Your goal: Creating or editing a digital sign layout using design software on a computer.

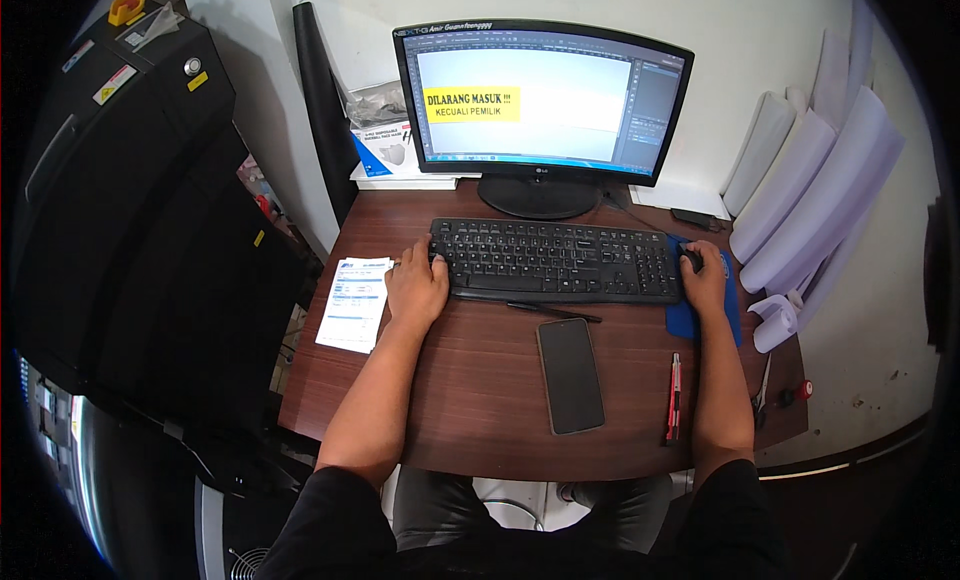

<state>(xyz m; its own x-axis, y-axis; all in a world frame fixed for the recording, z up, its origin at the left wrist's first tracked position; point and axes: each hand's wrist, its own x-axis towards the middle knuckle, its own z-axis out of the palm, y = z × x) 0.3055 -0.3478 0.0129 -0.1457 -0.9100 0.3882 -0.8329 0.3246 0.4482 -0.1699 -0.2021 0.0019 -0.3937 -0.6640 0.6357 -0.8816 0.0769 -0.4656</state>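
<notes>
My left hand (416, 285) lies at the left end of a black keyboard (560, 264), thumb and fingertips on its edge keys, holding nothing. At the keyboard's right, my right hand (706, 280) curls over a dark computer mouse (690, 255), which it mostly hides. Under the mouse is a blue mouse pad (682, 322). Behind the keyboard stands a monitor (570, 105), its screen showing a yellow rectangle with dark lettering on a white canvas.
Printed papers (355, 305) lie left of my forearm. A smartphone (571, 376), a black pen (553, 312), a red cutter knife (673, 400) and scissors (762, 392) lie on the brown desk (470, 400). Paper rolls (820, 200) lean at right; a black machine (130, 210) stands left.
</notes>
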